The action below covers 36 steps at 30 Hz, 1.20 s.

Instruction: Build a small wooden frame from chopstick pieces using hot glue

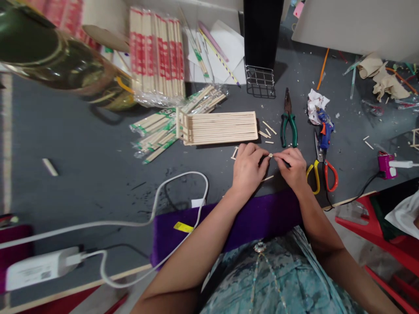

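My left hand (249, 169) and my right hand (293, 168) meet over the grey table (81, 144), fingertips pinched together on a tiny pale wooden piece (270, 155). A dark thin object shows under my right fingers; I cannot make out what it is. Just beyond my hands lies a flat panel of glued chopsticks (220, 127) with a short upright end on its left. Small cut stick bits (268, 131) lie scattered to its right.
Green-handled pliers (288, 120), a blue glue gun (324, 128) and yellow-and-red scissors (322, 172) lie right of my hands. Wrapped chopstick packs (157, 52) stand behind the panel, a black box (262, 32) behind those. A white cable (170, 196) and charger (36, 268) lie left. Purple cloth (262, 218) covers the near edge.
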### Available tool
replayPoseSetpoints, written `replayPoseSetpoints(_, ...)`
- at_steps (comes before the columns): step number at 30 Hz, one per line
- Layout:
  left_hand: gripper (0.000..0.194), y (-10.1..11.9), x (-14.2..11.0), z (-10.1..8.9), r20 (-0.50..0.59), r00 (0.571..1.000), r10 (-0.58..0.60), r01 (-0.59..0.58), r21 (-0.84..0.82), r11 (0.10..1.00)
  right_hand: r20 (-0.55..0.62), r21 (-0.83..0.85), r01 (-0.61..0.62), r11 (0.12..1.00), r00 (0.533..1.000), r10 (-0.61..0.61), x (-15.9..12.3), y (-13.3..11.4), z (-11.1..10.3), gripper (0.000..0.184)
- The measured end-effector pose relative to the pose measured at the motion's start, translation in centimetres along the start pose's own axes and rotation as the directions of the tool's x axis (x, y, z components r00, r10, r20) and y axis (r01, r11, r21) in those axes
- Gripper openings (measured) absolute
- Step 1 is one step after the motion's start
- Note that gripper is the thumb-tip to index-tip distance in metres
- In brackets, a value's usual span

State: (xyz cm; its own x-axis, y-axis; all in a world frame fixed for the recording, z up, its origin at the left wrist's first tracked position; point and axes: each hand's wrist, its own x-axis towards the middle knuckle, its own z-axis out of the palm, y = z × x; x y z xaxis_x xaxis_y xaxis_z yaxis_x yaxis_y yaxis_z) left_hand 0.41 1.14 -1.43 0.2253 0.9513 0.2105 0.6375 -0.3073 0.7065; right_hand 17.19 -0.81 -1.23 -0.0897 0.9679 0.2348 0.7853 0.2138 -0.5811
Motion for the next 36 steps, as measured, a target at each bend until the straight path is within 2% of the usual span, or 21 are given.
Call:
replayPoseSetpoints(14,0.018,-0.21,0.05,0.02,0.003,0.999,0.031,-0.031,0.002,1.0,0.03,-0.007,-0.004,1.0,1.0,0.004,0.08,0.03,0.04,0.02)
replayPoseSetpoints(22,0.011,-0.35,0.1,0.28,-0.004,1.0,0.013,-0.013,0.013,1.0,-0.002,-0.011,-0.006,1.0,1.0,0.006,0.21,0.12,0.13,0.019)
replayPoseSetpoints(36,0.011,-0.2,0.17,0.26,0.009,1.0,0.016,-0.017,0.039,0.999,0.018,-0.023,0.017,1.0,1.0,-0.016,0.07,-0.02,0.15,0.02)
